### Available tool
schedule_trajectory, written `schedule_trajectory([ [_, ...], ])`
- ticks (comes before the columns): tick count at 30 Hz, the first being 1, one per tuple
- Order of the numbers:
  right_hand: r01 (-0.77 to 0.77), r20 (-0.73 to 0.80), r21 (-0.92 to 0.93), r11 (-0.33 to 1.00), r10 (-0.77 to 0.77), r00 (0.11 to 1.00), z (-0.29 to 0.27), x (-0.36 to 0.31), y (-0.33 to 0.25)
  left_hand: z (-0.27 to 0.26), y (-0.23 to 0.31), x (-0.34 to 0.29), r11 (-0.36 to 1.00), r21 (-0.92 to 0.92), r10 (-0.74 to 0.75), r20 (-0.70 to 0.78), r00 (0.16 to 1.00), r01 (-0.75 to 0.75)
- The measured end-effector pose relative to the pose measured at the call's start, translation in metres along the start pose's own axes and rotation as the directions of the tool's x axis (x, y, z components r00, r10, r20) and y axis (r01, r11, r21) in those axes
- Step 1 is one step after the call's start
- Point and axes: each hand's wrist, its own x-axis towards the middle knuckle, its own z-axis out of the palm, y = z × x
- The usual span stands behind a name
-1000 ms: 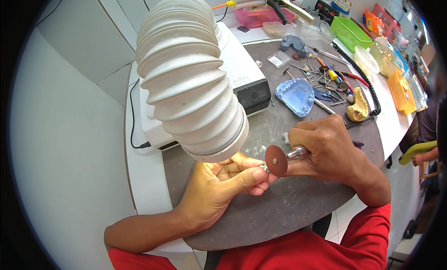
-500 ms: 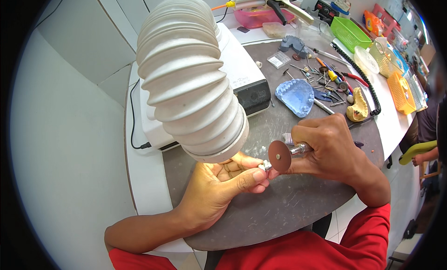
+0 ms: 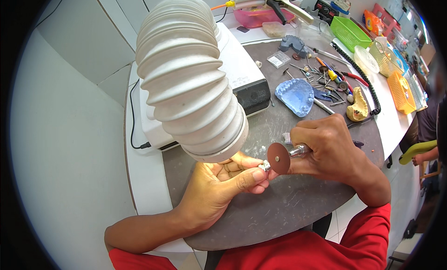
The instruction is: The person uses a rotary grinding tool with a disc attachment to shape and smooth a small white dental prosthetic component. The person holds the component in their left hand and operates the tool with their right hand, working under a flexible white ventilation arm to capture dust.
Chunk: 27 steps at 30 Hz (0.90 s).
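Red-brown round disc (image 3: 278, 158): seen broadly face-on from the head camera, fixed to the tip of a slim silver metal handpiece (image 3: 298, 150), just beside the work; whether the two touch cannot be told.
Small white-and-silver piece (image 3: 264, 165): at the left fingertips, to the left of the disc and above the board.
Left hand (image 3: 222, 180): grasps the piece between thumb and fingers, palm side lit brightly.
Right hand (image 3: 323, 146): clenched around the handpiece, fingers curled.
Ribbed white hose (image 3: 188, 79): arches over a white box-shaped machine (image 3: 235, 65) with a black panel, its mouth close above the left hand and hiding part of the fingers.
Scuffed dark-grey board (image 3: 260, 219): spreads beneath both hands, its near edge rounded.
Pale-blue dental cast (image 3: 295, 97): rests on the board beyond the right hand.
Yellow dental cast (image 3: 357, 107): sits near the board's right edge, beside a coiled black cord (image 3: 362, 69).
Scattered metal burs (image 3: 326, 85): lie between the casts and a grey cast piece (image 3: 294, 44).
Bright green plastic basket (image 3: 351, 33): stands at upper right, well apart from an orange basket (image 3: 401, 93).
Co-worker's hand (image 3: 423, 158): shows at far right, near an olive-green chair (image 3: 414, 151).
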Motion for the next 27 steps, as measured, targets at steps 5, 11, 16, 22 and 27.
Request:
schedule_trajectory([
  [5,-0.002,0.009,0.001,1.0,0.002,1.0,-0.0002,0.0004,-0.0007,0.0001,0.0,-0.0004,1.0,-0.001,-0.006,-0.008,1.0,0.006],
  [11,0.018,0.035,0.0,1.0,-0.018,0.999,-0.0007,-0.0002,0.0005,-0.0006,-0.0005,0.0,1.0,0.001,-0.002,0.0,1.0,0.002],
  [16,-0.024,-0.002,-0.002,1.0,0.024,1.0,-0.0022,0.0003,-0.0009,-0.0007,-0.0004,0.0002,1.0,-0.008,-0.001,0.002,1.0,0.001],
  [22,-0.024,0.013,-0.016,1.0,0.024,1.0,-0.0021,-0.0001,-0.0008,-0.0015,-0.0011,0.0,1.0,-0.006,0.003,0.003,1.0,-0.003],
  [27,-0.017,0.015,-0.012,1.0,0.018,1.0,-0.0023,0.0004,-0.0014,-0.0018,-0.0019,0.0001,1.0,-0.006,0.004,0.01,1.0,-0.004],
])
